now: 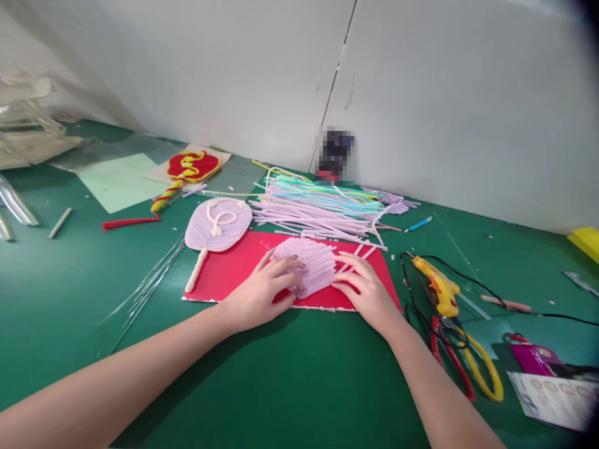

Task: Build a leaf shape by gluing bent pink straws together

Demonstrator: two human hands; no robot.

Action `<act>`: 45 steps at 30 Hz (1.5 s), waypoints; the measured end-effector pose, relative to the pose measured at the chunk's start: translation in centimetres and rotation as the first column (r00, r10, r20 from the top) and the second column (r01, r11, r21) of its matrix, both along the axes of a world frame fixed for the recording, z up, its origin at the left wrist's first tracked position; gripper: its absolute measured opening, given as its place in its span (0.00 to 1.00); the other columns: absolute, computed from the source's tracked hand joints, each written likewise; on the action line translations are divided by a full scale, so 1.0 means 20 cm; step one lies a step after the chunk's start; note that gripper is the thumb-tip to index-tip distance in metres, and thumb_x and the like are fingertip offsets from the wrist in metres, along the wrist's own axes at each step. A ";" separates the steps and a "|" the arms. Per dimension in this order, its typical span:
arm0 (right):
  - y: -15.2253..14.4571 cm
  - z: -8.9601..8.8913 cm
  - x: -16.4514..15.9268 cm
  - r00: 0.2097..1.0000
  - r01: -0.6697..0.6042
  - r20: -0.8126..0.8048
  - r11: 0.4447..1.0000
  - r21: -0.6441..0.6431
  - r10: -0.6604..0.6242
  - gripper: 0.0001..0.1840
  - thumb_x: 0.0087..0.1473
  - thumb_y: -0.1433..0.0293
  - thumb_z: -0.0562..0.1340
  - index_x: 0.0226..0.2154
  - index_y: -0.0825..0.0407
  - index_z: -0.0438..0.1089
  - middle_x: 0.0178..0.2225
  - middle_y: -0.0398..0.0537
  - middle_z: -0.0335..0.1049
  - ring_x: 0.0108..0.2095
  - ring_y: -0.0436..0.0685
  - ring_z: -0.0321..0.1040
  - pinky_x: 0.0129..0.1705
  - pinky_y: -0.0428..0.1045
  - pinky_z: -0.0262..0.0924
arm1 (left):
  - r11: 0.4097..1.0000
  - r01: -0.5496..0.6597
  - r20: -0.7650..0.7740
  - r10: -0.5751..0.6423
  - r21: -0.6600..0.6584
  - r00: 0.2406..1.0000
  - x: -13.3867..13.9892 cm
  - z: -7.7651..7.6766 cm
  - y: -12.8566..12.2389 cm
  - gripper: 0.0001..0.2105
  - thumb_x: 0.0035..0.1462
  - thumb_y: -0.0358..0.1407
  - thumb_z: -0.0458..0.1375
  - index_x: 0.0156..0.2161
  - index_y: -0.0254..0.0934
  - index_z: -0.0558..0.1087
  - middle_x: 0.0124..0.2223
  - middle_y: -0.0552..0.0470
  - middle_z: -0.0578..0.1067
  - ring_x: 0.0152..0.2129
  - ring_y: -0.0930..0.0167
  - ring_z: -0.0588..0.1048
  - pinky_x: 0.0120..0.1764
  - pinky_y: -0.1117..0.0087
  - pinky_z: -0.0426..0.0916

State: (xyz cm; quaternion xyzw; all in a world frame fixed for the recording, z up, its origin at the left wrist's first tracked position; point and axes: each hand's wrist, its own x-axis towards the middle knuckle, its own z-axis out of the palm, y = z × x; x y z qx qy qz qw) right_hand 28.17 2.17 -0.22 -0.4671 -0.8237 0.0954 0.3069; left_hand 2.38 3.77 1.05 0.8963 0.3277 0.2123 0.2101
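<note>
A lilac leaf-shaped piece (312, 259) made of pipe cleaners laid side by side rests on a red board (243, 274). My left hand (264, 290) lies over its left side, fingers spread and fingertips on the surface. At its right edge is my right hand (365, 290), thumb and fingers apart, the tips touching or very near the edge. A few loose lilac pipe cleaners (359, 251) stick out above the right fingers. On the board's left corner a lilac fan (219, 224) with a cream twisted handle overlaps the edge.
Behind the board lies a heap of pipe cleaners (318, 206). A red and yellow fan (193, 165) sits at back left, thin wires (152, 284) at left. To the right are a yellow glue gun (437, 287) with a black cord, pliers (461, 355) and a blue pen-like tool (418, 224).
</note>
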 end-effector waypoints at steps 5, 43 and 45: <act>0.00 -0.01 0.00 1.000 -0.003 -0.010 1.000 -0.029 0.002 0.07 0.58 0.69 0.58 0.32 0.47 0.71 0.52 0.49 0.66 0.57 0.60 0.58 0.57 0.60 0.57 | 1.000 0.012 -0.029 -0.012 0.004 0.999 0.00 0.00 0.00 0.10 0.58 0.30 0.51 0.40 0.42 0.73 0.56 0.48 0.68 0.57 0.66 0.62 0.61 0.49 0.41; 0.02 -0.02 0.04 1.000 0.008 0.017 0.997 -0.074 -0.006 0.07 0.60 0.72 0.54 0.34 0.47 0.66 0.51 0.50 0.66 0.58 0.60 0.57 0.57 0.62 0.56 | 0.999 0.030 -0.017 -0.030 0.013 0.999 0.00 -0.02 0.00 0.09 0.59 0.31 0.50 0.40 0.43 0.72 0.54 0.50 0.70 0.57 0.66 0.62 0.62 0.52 0.43; 0.02 -0.02 0.04 1.000 0.008 0.016 0.997 -0.076 -0.007 0.07 0.60 0.72 0.54 0.33 0.47 0.66 0.51 0.50 0.67 0.58 0.60 0.57 0.57 0.62 0.56 | 1.000 0.028 -0.020 -0.028 0.011 0.999 0.00 -0.02 0.00 0.10 0.59 0.31 0.50 0.40 0.42 0.72 0.54 0.50 0.70 0.57 0.66 0.62 0.62 0.52 0.43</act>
